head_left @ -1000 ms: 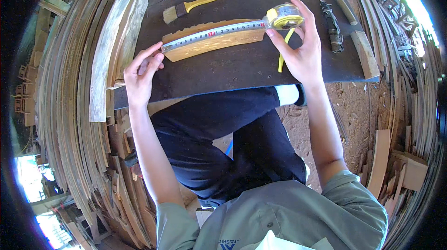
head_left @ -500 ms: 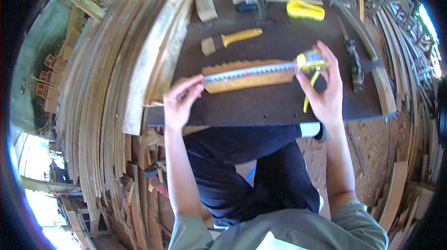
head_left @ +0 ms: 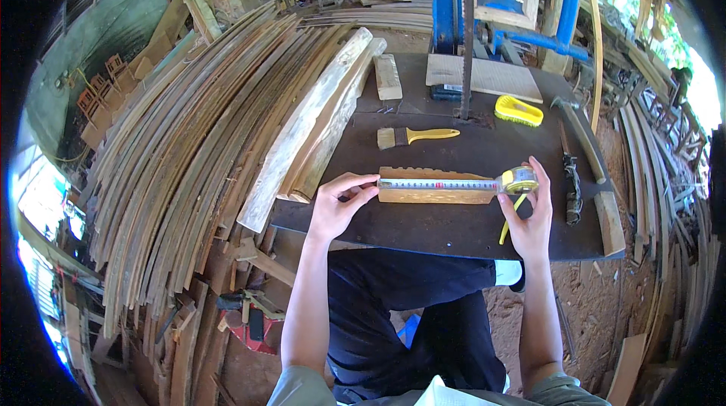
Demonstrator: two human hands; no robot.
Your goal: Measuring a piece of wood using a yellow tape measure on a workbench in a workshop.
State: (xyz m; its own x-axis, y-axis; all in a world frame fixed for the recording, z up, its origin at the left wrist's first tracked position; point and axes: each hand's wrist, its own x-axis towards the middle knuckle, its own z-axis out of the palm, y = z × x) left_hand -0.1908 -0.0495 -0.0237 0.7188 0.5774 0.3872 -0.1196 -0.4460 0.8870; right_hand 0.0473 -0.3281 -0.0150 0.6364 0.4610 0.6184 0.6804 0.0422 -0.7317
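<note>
A short brown wooden piece point(head_left: 439, 197) with a notched far edge lies on the dark tabletop point(head_left: 363, 226). Along its length runs the pale blade point(head_left: 412, 183) of a tape measure point(head_left: 520, 180). At the wood's left end, my left hand point(head_left: 337, 208) pinches the blade's tip between thumb and fingers. My right hand point(head_left: 532, 218) grips the tape measure's yellow and silver case beyond the right end, and a yellow strap point(head_left: 510, 221) hangs from it. Farther back lies a paintbrush point(head_left: 420, 136) with a yellow handle.
A yellow scrubbing brush point(head_left: 519, 112) and a hammer point(head_left: 581, 141) lie at the table's right. An upright saw blade point(head_left: 466, 43) rises through the tabletop before a blue machine frame point(head_left: 446, 5). Long boards point(head_left: 189, 133) are stacked at left, beside a pale slab point(head_left: 310, 130).
My view has tilted upward, bringing more of the workshop behind the table into sight. Both hands keep the tape measure stretched along the wooden piece.
</note>
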